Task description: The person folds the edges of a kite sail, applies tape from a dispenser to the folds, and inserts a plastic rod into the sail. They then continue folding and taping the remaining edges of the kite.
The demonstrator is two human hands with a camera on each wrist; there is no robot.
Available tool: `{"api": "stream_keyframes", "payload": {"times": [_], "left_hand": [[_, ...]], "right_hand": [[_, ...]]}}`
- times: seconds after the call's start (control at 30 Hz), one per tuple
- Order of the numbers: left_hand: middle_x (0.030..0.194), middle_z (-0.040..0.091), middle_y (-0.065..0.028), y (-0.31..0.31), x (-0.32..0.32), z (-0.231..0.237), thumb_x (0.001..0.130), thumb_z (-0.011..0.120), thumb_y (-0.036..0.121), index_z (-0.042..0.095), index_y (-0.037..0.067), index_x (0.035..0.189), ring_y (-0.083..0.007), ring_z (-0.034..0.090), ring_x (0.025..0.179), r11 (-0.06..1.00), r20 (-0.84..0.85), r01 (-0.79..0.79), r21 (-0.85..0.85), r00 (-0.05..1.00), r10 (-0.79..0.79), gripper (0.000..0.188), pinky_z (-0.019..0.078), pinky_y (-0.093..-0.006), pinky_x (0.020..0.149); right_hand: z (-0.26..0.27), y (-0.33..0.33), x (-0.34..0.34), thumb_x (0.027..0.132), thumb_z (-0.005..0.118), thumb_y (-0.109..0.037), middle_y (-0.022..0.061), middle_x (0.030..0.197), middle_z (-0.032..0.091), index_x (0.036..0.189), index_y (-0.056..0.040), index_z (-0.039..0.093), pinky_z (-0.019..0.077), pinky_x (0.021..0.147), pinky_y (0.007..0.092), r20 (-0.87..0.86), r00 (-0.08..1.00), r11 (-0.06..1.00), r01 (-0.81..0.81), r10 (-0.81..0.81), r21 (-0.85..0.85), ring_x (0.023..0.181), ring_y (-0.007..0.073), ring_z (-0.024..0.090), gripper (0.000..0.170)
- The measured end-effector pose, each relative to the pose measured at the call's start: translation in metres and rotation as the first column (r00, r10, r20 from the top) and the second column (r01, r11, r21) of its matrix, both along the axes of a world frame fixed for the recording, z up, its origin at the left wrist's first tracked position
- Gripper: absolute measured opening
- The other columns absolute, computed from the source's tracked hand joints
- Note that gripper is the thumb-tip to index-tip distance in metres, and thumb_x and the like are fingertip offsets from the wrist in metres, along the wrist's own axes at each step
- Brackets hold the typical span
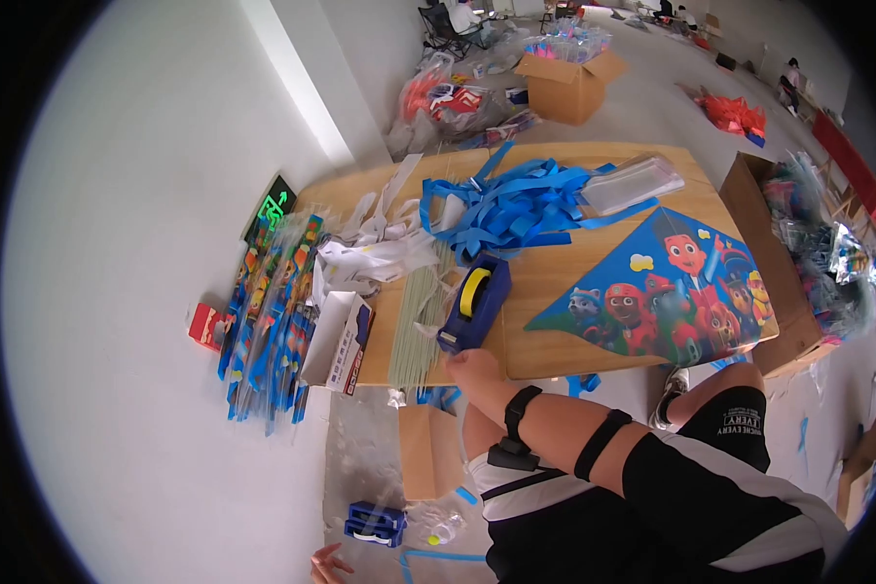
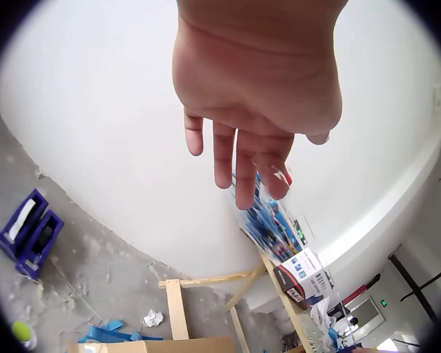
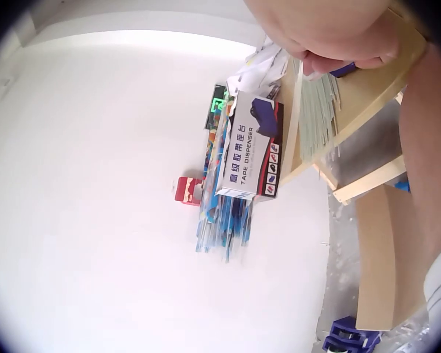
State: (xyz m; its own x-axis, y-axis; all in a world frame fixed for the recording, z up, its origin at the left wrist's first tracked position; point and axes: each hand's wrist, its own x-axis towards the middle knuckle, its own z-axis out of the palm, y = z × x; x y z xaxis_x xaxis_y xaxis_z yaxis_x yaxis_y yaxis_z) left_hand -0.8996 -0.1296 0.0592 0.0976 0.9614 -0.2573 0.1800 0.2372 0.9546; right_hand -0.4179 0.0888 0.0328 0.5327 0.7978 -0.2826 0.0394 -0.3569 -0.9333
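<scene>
On the wooden table, a dark blue tape dispenser (image 1: pixel 477 300) with a yellow core stands beside a bundle of pale thin sticks (image 1: pixel 416 326). My right hand (image 1: pixel 472 370) is at its near end, fingers curled against it; in the right wrist view the right hand (image 3: pixel 338 40) hides most of the dispenser. My left hand (image 1: pixel 331 563) hangs low, away from the table. In the left wrist view the left hand (image 2: pixel 257 103) has loosely extended fingers, with a small shiny clear scrap on one fingertip. A blue kite (image 1: pixel 662 292) printed with cartoon characters lies to the right.
Blue ribbons (image 1: pixel 516 204), white strips (image 1: pixel 375 258) and a clear packet (image 1: pixel 635 185) lie on the table (image 1: pixel 535 360). A tape dispenser box (image 3: pixel 253 147) stands at the left edge near wrapped kites (image 1: pixel 273 321). Another dispenser (image 1: pixel 375 524) sits on the floor. Cartons flank the table.
</scene>
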Motion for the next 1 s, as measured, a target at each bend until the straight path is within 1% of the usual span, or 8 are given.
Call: {"api": "stream_keyframes", "payload": {"times": [0.17,0.4,0.53,0.57,0.6,0.8,0.93,1.0], "left_hand": [[0.129,0.067,-0.0204,0.022,0.059,0.029,0.11,0.023,0.059,0.068,-0.004,0.126,-0.0274,0.06,0.116,0.989,0.132,0.145,0.029,0.98,-0.148,0.079,0.0368,-0.0422,0.109],[0.129,0.067,-0.0215,0.03,0.186,0.067,0.11,0.023,0.058,0.07,-0.004,0.123,-0.0267,0.062,0.111,0.937,0.353,0.342,0.073,0.87,-0.345,0.079,0.0372,-0.0419,0.108],[0.119,0.067,-0.0163,0.072,0.31,0.072,0.108,0.048,0.041,0.075,-0.005,0.109,-0.0294,0.064,0.109,0.708,0.194,0.663,0.244,0.682,-0.705,0.053,0.0429,-0.0424,0.106],[0.123,0.065,-0.015,0.08,0.349,0.082,0.105,0.056,0.037,0.076,0.0,0.111,-0.0273,0.064,0.105,0.544,-0.027,0.782,0.305,0.578,-0.816,0.042,0.0476,-0.0396,0.099],[0.128,0.062,-0.0137,0.083,0.383,0.087,0.102,0.064,0.032,0.076,0.004,0.112,-0.0251,0.065,0.101,0.352,-0.254,0.878,0.326,0.44,-0.861,0.032,0.0523,-0.0367,0.092],[0.107,0.065,-0.0092,0.073,0.556,0.025,0.096,0.073,0.033,0.06,0.017,0.141,-0.0149,0.061,0.088,-0.121,-0.063,0.99,-0.074,-0.126,-0.99,0.05,0.0522,-0.0287,0.079],[0.097,0.065,-0.0067,0.084,0.595,-0.002,0.093,0.078,0.037,0.039,0.015,0.159,-0.0131,0.057,0.082,-0.163,-0.304,0.982,-0.098,-0.186,-0.934,0.08,0.0481,-0.028,0.075],[0.091,0.061,-0.0041,0.095,0.597,0.004,0.1,0.069,0.038,0.04,0.017,0.158,-0.0121,0.057,0.08,-0.153,-0.287,0.982,-0.108,-0.178,-0.941,0.069,0.0517,-0.0256,0.073]], "right_hand": [[0.045,-0.023,0.009,0.093,0.072,-0.022,0.003,0.083,0.071,0.097,-0.006,0.072,0.0507,0.067,0.0293,-0.502,0.835,0.895,0.026,0.225,0.446,0.075,0.0113,0.064,0.016],[0.228,-0.104,0.182,0.102,0.063,-0.015,-0.0002,0.094,0.065,0.104,-0.0082,0.067,0.0446,0.073,0.0236,-0.216,0.964,0.631,0.071,0.157,0.772,0.08,0.0068,0.056,0.008],[0.34,-0.183,0.264,0.104,0.063,-0.017,0.0002,0.094,0.065,0.109,-0.0054,0.066,0.0442,0.075,0.0232,0.08,0.988,0.387,-0.022,-0.134,0.922,0.081,0.0066,0.055,0.013],[0.36,-0.205,0.28,0.103,0.065,-0.016,0.0001,0.093,0.066,0.109,-0.0045,0.067,0.0447,0.076,0.0234,0.176,0.97,0.347,-0.109,-0.167,0.932,0.081,0.0069,0.055,0.013],[0.379,-0.229,0.29,0.102,0.068,-0.016,0.0007,0.094,0.067,0.109,-0.004,0.068,0.0461,0.078,0.0239,0.282,0.932,0.371,-0.185,-0.229,0.91,0.084,0.0066,0.058,0.014],[0.407,-0.331,0.279,0.092,0.074,0.002,0.0051,0.094,0.07,0.097,0.0006,0.073,0.0514,0.081,0.0271,0.602,0.644,0.589,-0.278,-0.472,0.758,0.086,0.0121,0.065,0.005],[0.379,-0.369,0.296,0.089,0.076,0.001,0.007,0.09,0.069,0.095,-0.0004,0.075,0.051,0.079,0.0271,0.57,0.638,0.628,-0.169,-0.518,0.76,0.085,0.0146,0.065,0.006],[0.37,-0.383,0.306,0.091,0.074,0.002,0.0076,0.093,0.068,0.097,0.0004,0.073,0.051,0.078,0.0272,0.604,0.601,0.643,-0.186,-0.524,0.743,0.085,0.0141,0.065,0.006]]}}
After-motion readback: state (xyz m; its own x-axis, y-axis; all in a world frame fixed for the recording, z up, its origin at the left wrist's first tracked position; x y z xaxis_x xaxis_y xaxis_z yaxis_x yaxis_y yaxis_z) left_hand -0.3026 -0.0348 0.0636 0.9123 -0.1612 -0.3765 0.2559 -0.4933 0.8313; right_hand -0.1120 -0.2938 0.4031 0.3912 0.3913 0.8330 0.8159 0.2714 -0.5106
